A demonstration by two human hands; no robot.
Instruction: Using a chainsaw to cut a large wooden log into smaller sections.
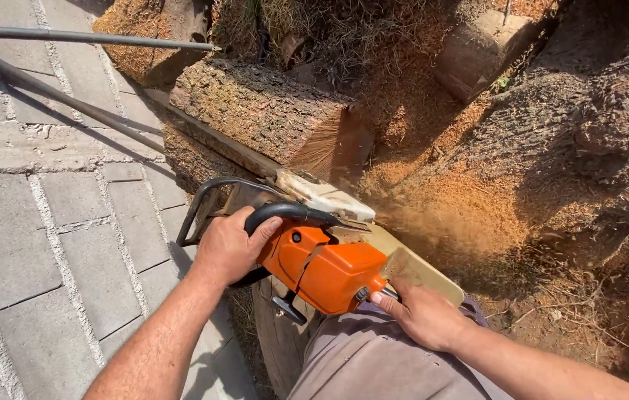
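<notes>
Behind the orange chainsaw [325,270] body, the rear handle is mostly hidden under the right hand [422,315], whose fingers curl shut around it, and the far end of the guide bar [211,141] cannot be made out where it runs along the log [262,111]. At the centre of the view, above the person's thigh, the saw lies with its long axis running from lower right to upper left, bar pointing toward the paving [40,222], while the left hand [229,248] is wrapped tight around the black front handle [288,212] and sawdust [447,215] sprays rightward.

Paved ground [55,244] w/ sawdust [447,215], logs [262,111], stump [588,111].
</notes>
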